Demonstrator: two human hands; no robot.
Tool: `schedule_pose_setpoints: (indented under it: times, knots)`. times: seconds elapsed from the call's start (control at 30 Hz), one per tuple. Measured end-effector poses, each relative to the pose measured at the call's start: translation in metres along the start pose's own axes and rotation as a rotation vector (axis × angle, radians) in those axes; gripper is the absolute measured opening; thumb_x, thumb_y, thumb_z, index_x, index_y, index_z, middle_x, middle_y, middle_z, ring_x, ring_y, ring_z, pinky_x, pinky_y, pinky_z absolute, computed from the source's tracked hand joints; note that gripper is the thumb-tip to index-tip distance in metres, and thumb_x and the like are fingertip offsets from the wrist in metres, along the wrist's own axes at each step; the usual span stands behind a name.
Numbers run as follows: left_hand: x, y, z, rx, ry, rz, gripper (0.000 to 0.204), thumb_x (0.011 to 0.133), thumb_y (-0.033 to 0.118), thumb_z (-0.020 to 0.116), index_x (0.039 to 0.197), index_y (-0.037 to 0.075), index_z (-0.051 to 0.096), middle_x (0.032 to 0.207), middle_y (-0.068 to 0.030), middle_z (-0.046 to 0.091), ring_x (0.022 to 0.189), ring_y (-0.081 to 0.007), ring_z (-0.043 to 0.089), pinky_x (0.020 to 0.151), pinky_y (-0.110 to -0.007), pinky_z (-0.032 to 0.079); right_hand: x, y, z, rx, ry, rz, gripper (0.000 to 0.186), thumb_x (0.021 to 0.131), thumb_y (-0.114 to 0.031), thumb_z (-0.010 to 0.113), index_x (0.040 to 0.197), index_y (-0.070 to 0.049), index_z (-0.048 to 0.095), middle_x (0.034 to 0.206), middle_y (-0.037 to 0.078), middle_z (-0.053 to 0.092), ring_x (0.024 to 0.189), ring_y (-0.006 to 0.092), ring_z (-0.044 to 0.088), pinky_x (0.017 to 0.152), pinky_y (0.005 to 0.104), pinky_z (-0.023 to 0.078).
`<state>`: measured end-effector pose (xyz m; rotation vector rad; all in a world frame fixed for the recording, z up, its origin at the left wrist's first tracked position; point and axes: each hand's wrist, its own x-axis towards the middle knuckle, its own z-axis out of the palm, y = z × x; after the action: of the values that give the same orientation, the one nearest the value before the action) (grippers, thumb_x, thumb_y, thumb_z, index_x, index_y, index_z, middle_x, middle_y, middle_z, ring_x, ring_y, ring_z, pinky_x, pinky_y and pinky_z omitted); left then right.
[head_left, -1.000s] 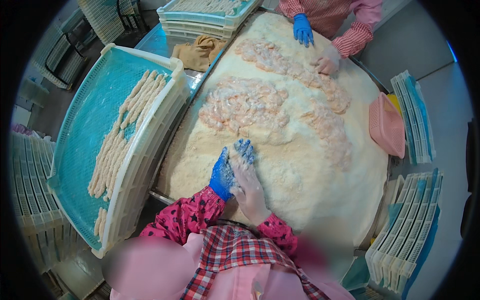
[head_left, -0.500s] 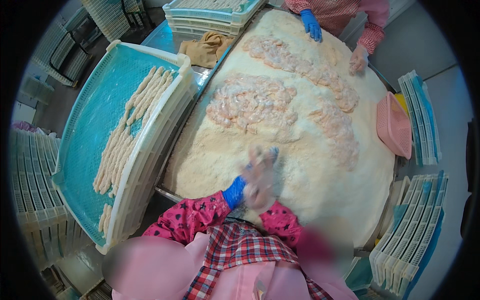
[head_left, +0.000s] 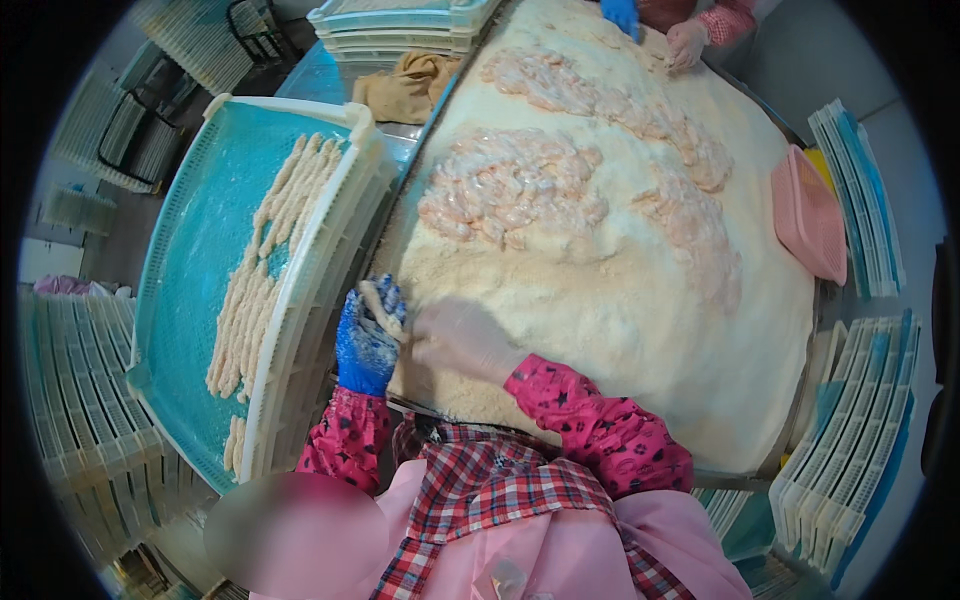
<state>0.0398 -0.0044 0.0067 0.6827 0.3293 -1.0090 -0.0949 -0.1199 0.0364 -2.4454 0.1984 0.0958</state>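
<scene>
My left hand, in a crumb-dusted blue glove, is at the left edge of the breading table. A pale, crumb-coated meat strip lies across its curled fingers. Close beside it, over the crumbs, is my right hand in a thin pale glove, its fingers smeared by motion. Whether those fingertips touch the strip I cannot tell. To the left, a white tray with a blue mesh lining carries rows of coated strips. Glistening raw meat pieces lie in heaps farther back on the crumbs.
Across the table, a co-worker's hands, one in a blue glove and one in a pale glove, are over the crumbs. A brown cloth lies beside stacked trays. At right are a pink basket and more trays.
My hands were together over the middle crumbs. Both have moved left and now sit side by side, with a coated strip showing in the left one. The co-worker's hands have shifted.
</scene>
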Motion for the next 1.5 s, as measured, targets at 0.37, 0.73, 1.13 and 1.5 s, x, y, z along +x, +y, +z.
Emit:
schedule_pose_setpoints:
  times: [0.37,0.73,1.13,1.5]
  knots:
    - [0.011,-0.02,-0.016,0.327,-0.312,-0.076,0.05,0.097,0.024,0.036,0.142,0.007,0.021,0.145,-0.0057,0.028,0.128,-0.0164,0.036,0.102,-0.048,0.034,-0.199,0.126,0.021,0.211,1.497,0.752,0.016,0.077,-0.003,0.052,0.092,-0.003,0.058,0.093,0.013,0.055,0.089,0.0296,0.051,0.085,0.0376,0.04]
    - [0.006,-0.031,0.034,-0.07,-0.55,-0.359,0.047,0.098,0.032,0.031,0.141,0.012,0.025,0.143,-0.0048,0.033,0.118,-0.0204,0.049,0.097,-0.04,0.041,-0.175,0.113,0.007,0.71,1.398,0.808,0.019,0.089,-0.014,0.05,0.104,-0.007,0.058,0.093,-0.002,0.057,0.083,0.0074,0.052,0.074,0.0257,0.043]
    - [-0.004,-0.045,0.03,-0.211,-0.647,-0.277,0.044,0.099,0.033,0.026,0.139,0.015,0.031,0.144,0.0025,0.031,0.124,-0.0136,0.042,0.103,-0.041,0.033,-0.078,0.072,-0.004,0.138,0.716,0.48,0.016,0.085,-0.01,0.055,0.099,-0.003,0.057,0.093,0.01,0.058,0.085,0.0238,0.057,0.074,0.0344,0.045]
    - [-0.007,-0.142,0.063,0.393,-0.871,0.282,0.048,0.099,0.023,0.029,0.142,0.006,0.019,0.147,-0.0127,0.02,0.135,-0.0209,0.021,0.111,-0.035,0.02,-0.067,-0.015,-0.003,0.238,0.884,0.019,0.043,0.095,-0.022,0.036,0.13,0.003,0.04,0.139,0.022,0.034,0.133,0.0332,0.028,0.109,0.0422,0.018]
